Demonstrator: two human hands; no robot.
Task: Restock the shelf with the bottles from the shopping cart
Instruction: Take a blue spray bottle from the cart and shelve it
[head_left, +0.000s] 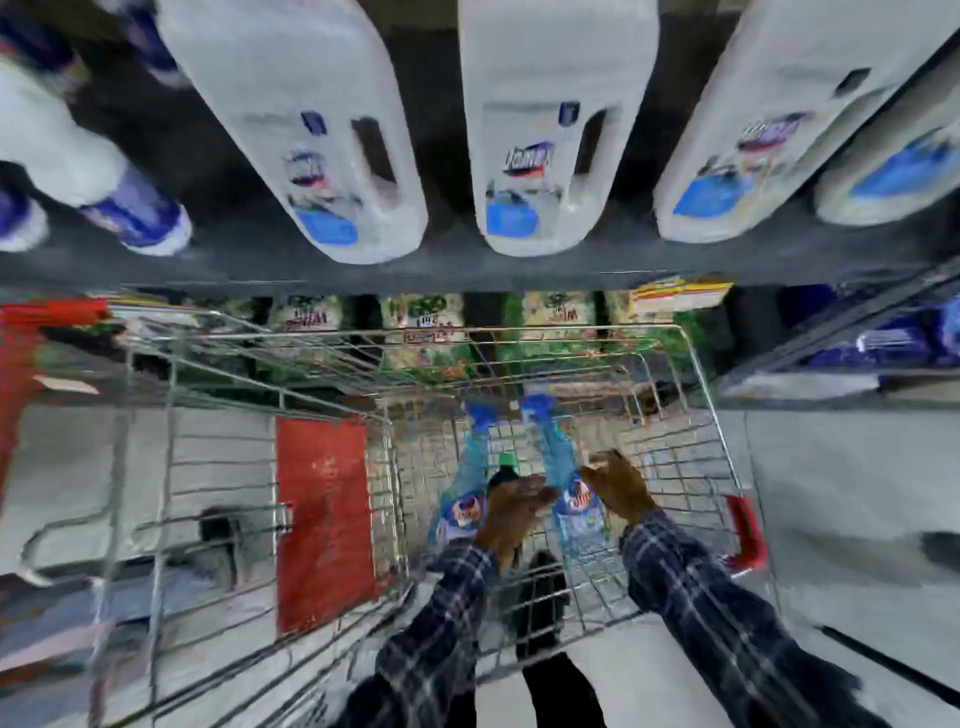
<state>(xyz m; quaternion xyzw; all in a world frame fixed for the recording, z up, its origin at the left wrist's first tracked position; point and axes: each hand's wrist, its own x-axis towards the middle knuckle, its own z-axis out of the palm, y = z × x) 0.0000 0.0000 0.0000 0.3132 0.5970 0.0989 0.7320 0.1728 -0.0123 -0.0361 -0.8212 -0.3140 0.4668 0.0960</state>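
Note:
Two blue spray bottles lie side by side in the wire shopping cart (691, 364), nozzles pointing away from me. My left hand (511, 506) reaches between them, fingers spread beside the left blue bottle (467, 483) and over a dark bottle with a green cap (506, 465). My right hand (618, 486) hovers with fingers apart just to the right of the right blue bottle (563, 467). Neither hand has closed on anything. The dark shelf (467, 270) above carries large white jugs (550, 124).
A red panel (322, 519) hangs on the cart's left side and a red handle piece (748, 530) sits at its right. A lower shelf holds green-labelled packs (426, 322). Smaller white bottles (78, 156) stand at the upper left. The grey floor spreads on both sides.

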